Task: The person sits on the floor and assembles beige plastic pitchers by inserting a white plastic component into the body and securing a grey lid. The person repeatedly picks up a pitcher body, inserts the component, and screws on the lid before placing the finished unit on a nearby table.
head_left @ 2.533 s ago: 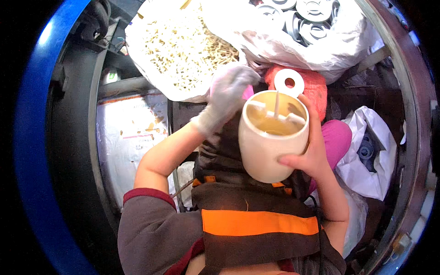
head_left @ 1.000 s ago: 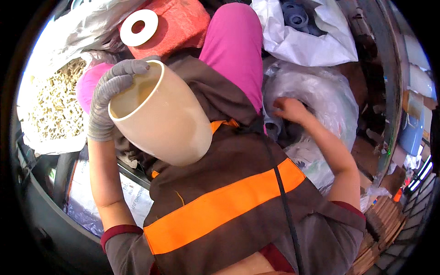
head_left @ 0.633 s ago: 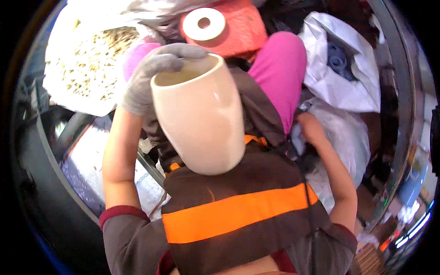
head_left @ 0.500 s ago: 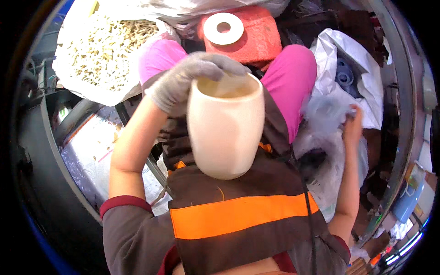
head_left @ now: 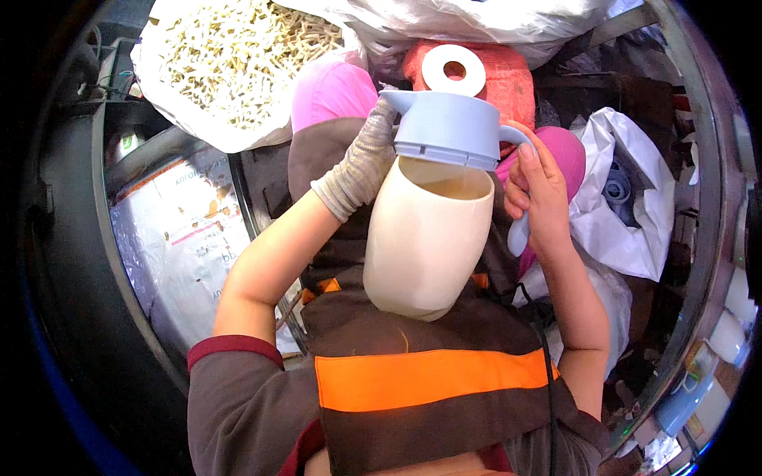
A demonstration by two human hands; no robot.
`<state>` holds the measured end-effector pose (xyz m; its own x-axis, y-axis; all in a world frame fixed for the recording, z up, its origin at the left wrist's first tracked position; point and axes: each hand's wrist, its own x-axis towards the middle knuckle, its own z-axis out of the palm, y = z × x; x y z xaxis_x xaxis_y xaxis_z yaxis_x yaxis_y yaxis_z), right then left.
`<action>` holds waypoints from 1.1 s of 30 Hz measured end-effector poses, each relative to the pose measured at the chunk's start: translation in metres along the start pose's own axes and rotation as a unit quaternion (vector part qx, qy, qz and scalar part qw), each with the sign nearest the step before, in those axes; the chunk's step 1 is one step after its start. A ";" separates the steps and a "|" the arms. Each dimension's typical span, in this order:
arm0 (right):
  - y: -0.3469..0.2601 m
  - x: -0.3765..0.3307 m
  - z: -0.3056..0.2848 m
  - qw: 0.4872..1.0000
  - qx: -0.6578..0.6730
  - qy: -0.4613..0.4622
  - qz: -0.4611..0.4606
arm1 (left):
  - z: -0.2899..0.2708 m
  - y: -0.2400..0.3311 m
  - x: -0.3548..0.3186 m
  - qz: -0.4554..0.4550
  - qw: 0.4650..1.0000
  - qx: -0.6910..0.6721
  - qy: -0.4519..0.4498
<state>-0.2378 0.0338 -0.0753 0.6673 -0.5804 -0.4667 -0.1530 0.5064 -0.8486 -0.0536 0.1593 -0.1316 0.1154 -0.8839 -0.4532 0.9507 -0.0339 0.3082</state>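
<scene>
A cream, barrel-shaped jug body (head_left: 429,254) stands slightly tilted on my lap, its wide mouth facing up. My left hand (head_left: 361,163), in a grey knit glove, is closed around its upper left side; some fingertips are hidden. Over the mouth sits a pale blue-grey jug top (head_left: 448,131) with a spout on the left and a curved handle on the right. Bare fingers of my right hand (head_left: 540,186) wrap that handle. The top is not seated: its lower edge covers the far rim while the near part of the mouth shows.
A white sack of small pale pieces (head_left: 238,71) lies at far left. Beyond my knees is a red padded block (head_left: 516,87) with a white ring (head_left: 433,71) on it. At right, a white bag (head_left: 647,214) holds grey-blue round parts (head_left: 617,186). A metal frame (head_left: 694,238) edges the right.
My right hand has come from the bags at right to the jug's mouth, bringing the blue-grey top. My left hand has shifted from over the rim to the jug's side.
</scene>
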 end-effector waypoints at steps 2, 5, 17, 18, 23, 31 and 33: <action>0.006 0.006 0.000 1.000 0.012 0.015 0.005 | 0.002 0.000 -0.005 -0.004 1.000 0.005 -0.022; 0.010 0.003 -0.008 0.997 0.049 0.050 -0.008 | -0.003 0.003 -0.018 0.050 0.981 0.182 -0.050; 0.008 -0.007 -0.006 0.997 0.000 0.075 -0.013 | 0.007 -0.011 -0.007 0.068 0.989 0.133 -0.006; 0.009 -0.006 -0.006 0.997 0.005 0.076 -0.010 | 0.014 -0.011 -0.009 0.068 0.989 0.132 -0.008; 0.015 -0.004 -0.006 0.997 -0.021 0.076 -0.021 | 0.010 -0.010 -0.009 0.051 0.990 0.132 -0.010; 0.018 -0.003 -0.006 0.995 -0.034 0.077 -0.053 | 0.008 -0.008 -0.012 0.027 0.993 0.117 -0.017; 0.021 -0.003 -0.006 0.993 -0.059 0.072 -0.067 | 0.008 -0.009 -0.014 0.039 0.991 0.128 -0.020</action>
<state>-0.2474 0.0425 -0.0936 0.5769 -0.7274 -0.3715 -0.1601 0.3454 -0.9247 -0.0656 0.1681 -0.1217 0.1689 -0.9059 -0.3883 0.8345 -0.0782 0.5454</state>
